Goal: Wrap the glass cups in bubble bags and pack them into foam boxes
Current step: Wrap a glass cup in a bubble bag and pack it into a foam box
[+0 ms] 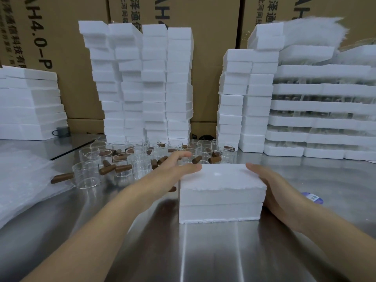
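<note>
Steel table [223, 251]: foam-box stacks [146, 82] at back, bubble bags [24, 176] far left. Closed foam box [219, 198] sits centre, long axis left-right, between your hands. Glass cups [122, 161] crowd just behind-left. Your left hand [177, 165] is spread at its top-left edge; right hand [272, 186] lies flat against its right side.

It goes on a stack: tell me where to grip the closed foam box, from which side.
Grip the foam box by its two side walls, left hand and right hand coming from either side, pressing across the lid-base seam so both halves lift together. Both walls are flat.
</note>
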Tool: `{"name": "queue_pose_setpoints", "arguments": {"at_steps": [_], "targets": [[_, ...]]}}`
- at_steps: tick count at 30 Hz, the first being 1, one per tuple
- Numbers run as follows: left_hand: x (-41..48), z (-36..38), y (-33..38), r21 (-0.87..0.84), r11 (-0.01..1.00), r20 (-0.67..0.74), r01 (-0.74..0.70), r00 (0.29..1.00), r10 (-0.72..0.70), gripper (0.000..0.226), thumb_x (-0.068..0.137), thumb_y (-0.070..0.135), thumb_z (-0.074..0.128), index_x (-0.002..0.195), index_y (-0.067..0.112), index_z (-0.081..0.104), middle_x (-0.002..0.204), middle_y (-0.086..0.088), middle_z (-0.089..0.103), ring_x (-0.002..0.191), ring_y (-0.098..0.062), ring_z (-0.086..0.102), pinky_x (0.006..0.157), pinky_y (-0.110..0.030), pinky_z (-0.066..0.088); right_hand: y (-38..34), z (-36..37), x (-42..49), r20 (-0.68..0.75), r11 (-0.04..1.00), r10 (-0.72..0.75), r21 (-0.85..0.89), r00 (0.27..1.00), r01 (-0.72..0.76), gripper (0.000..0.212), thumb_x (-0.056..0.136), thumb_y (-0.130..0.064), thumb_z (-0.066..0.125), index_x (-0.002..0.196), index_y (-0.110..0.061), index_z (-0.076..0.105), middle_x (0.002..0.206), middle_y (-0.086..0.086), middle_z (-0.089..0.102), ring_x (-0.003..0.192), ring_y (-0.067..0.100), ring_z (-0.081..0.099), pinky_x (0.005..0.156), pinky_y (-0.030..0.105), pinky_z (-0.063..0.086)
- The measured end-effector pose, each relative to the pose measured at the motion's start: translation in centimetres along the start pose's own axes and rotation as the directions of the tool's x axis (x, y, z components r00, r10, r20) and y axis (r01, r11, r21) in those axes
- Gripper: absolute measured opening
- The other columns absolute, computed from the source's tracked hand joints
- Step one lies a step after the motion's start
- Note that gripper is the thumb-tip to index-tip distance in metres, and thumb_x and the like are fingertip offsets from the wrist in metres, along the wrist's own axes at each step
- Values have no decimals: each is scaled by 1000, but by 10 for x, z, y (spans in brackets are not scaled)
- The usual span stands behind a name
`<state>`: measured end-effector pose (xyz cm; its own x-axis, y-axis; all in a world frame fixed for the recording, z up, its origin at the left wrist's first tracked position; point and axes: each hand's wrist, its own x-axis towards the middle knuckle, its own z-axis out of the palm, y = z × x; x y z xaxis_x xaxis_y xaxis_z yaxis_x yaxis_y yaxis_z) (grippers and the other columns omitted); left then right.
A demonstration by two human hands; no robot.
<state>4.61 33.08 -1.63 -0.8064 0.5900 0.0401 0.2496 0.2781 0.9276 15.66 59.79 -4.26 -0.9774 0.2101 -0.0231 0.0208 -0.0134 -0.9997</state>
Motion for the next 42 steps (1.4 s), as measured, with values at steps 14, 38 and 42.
{"name": "queue_pose_setpoints", "arguments": {"at_steps": [14,38,42], "targets": [[0,5,-3,27,991,66,-132,989,130,61,79,80,73,134,76,48,145,38,46,133,5,46,103,-31,41,-3,4,-4,-48,993,-117,-24,992,116,18,96,-39,70,113,-45,73,112,-2,79,89,17,77,70,26,55],[-9,-13,-9,165,975,287,-150,953,98,97,67,41,101,142,71,47,154,39,35,149,-9,35,126,-46,32,-7,-41,-6,434,995,-13,-87,901,56,83,84,-19,90,149,-47,46,153,7,57,141,31,54,118,45,39],[-9,-13,-7,159,977,280,-144,955,95,98,67,41,101,142,72,46,156,35,33,148,-10,35,123,-43,34,-9,-33,-6,334,967,-12,-237,942,96,97,74,-17,97,146,-54,44,144,1,65,133,24,62,115,44,44]]}}
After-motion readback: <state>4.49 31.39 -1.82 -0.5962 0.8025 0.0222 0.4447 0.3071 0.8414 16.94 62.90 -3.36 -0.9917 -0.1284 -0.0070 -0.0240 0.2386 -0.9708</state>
